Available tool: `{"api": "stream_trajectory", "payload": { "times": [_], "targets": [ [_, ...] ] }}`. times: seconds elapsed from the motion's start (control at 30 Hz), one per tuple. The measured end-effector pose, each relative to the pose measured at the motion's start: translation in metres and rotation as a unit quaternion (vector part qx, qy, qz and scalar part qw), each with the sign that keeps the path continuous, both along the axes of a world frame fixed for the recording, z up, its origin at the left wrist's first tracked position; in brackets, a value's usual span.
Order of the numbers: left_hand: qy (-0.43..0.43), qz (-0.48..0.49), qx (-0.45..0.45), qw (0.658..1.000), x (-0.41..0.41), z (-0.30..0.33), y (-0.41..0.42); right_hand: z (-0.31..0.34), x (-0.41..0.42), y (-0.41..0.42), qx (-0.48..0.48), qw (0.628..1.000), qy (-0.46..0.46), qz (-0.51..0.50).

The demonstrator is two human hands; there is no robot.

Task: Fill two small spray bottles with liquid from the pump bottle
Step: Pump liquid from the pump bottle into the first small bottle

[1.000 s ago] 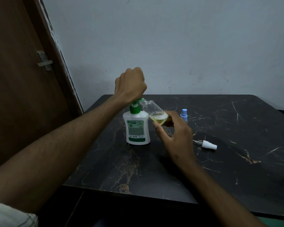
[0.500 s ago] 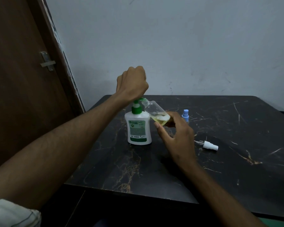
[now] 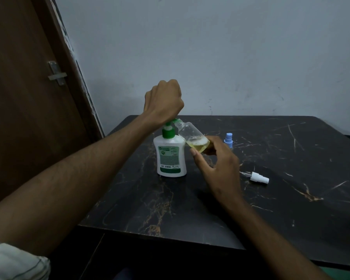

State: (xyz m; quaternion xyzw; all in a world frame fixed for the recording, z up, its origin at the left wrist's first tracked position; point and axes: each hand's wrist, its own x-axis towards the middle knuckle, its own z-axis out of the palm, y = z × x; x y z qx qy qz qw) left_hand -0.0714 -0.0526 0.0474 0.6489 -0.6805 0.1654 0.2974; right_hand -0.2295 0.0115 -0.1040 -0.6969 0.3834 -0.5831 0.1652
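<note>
Spray bottle (image 3: 192, 138), clear, tilted, yellow liquid low inside, my right hand (image 3: 216, 160) curled round its base | its mouth at pump bottle (image 3: 170, 156) spout, mid-counter (image 3: 291, 219) | my left hand (image 3: 163, 102) fisted on pump head | white sprayer (image 3: 259, 177) right | blue-capped bottle (image 3: 228, 139) farther back

Pump bottle (image 3: 171, 156) label print too small to read

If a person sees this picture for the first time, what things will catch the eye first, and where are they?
In the middle, the left hand is a fist on top of the white and green pump bottle. Right beside it, the right hand holds a clear small bottle tilted, mouth at the pump spout, with yellowish liquid at its bottom. Further right on the dark marble table, a white spray head lies loose.
</note>
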Motion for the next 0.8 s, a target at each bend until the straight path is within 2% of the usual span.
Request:
{"api": "stream_trajectory", "payload": {
  "times": [0.8],
  "targets": [
    [0.012, -0.003, 0.003, 1.000, 0.0027, -0.0057, -0.0022, -0.0018, 0.0008, -0.0019, -0.008, 1.000, 0.003, -0.008]
  ]
}}
